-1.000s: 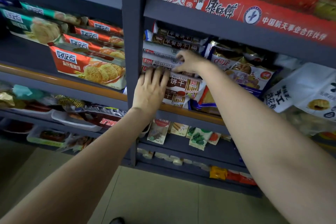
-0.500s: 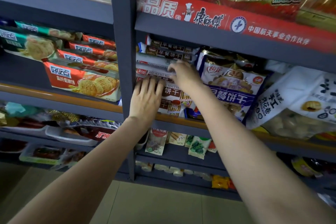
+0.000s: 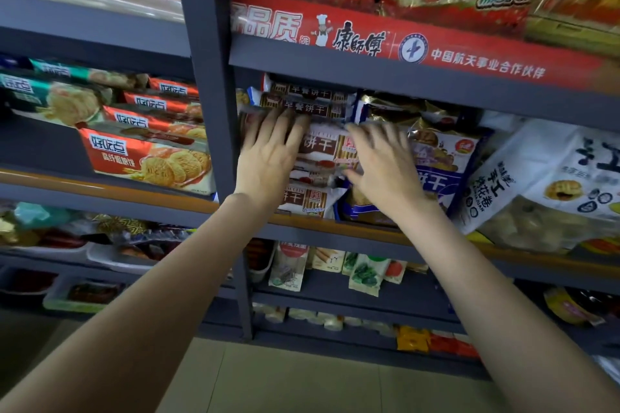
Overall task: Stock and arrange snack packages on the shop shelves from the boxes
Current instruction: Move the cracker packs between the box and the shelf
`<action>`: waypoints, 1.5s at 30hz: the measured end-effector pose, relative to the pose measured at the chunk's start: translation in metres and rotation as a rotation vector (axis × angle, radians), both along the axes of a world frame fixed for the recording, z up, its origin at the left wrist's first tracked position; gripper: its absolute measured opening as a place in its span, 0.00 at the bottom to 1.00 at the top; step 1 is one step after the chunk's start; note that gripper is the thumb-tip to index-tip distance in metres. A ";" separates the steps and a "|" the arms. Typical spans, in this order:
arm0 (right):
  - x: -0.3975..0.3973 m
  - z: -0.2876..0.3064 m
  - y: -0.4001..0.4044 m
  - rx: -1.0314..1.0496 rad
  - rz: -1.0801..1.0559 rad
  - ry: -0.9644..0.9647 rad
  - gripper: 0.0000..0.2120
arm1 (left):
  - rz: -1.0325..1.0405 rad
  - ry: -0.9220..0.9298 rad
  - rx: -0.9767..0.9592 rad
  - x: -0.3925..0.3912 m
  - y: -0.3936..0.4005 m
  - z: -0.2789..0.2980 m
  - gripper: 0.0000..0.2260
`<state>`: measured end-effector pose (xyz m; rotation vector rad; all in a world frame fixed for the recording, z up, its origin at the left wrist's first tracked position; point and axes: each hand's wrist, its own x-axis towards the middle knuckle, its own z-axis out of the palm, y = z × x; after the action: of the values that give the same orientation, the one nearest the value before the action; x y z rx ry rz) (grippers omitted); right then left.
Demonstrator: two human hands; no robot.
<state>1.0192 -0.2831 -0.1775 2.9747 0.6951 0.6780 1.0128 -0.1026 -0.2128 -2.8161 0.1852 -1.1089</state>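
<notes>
— Where are the biscuit packs?

— Stacked at the left end of the middle shelf (image 3: 335, 231), right against the dark grey upright post (image 3: 208, 77). The stack of breakfast biscuit packs (image 3: 322, 147) is made of long, flat wrappers lying on top of each other, white with brown bands and brown Chinese lettering, and a crimped blue-and-white end shows on the upper ones.

— And the hands?

— Both lie flat against the front of that stack. The left hand (image 3: 268, 157) has its fingers spread and straight, palm on the packs beside the post. The right hand (image 3: 382, 164) is also spread, covering the stack's right edge where it meets a blue and gold biscuit bag (image 3: 439, 151). Neither hand closes around anything; they only press on the fronts.

— What's around them?

— To the left of the post, red cookie boxes (image 3: 147, 157) sit tilted in a row. To the right, a white pastry bag (image 3: 536, 184) leans forward. A red banner strip (image 3: 385, 43) runs along the shelf edge above.
</notes>
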 end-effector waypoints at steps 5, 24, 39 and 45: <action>0.025 0.006 0.030 -0.077 -0.095 0.019 0.29 | 0.118 0.235 -0.068 0.006 -0.014 0.020 0.29; 0.031 -0.006 0.039 -0.018 -0.110 -0.009 0.30 | 0.081 0.354 -0.222 -0.026 -0.009 -0.037 0.27; -0.108 -0.037 0.113 0.171 0.441 0.257 0.20 | 0.147 0.281 -0.237 -0.174 0.071 -0.039 0.16; -0.213 -0.056 0.260 -0.171 0.668 0.627 0.23 | 0.613 0.467 -0.601 -0.353 0.179 -0.050 0.19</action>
<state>0.8057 -0.0235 -0.2339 2.7407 1.7046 -0.3582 0.6598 0.0762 -0.2625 -3.1962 -1.0694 -0.3967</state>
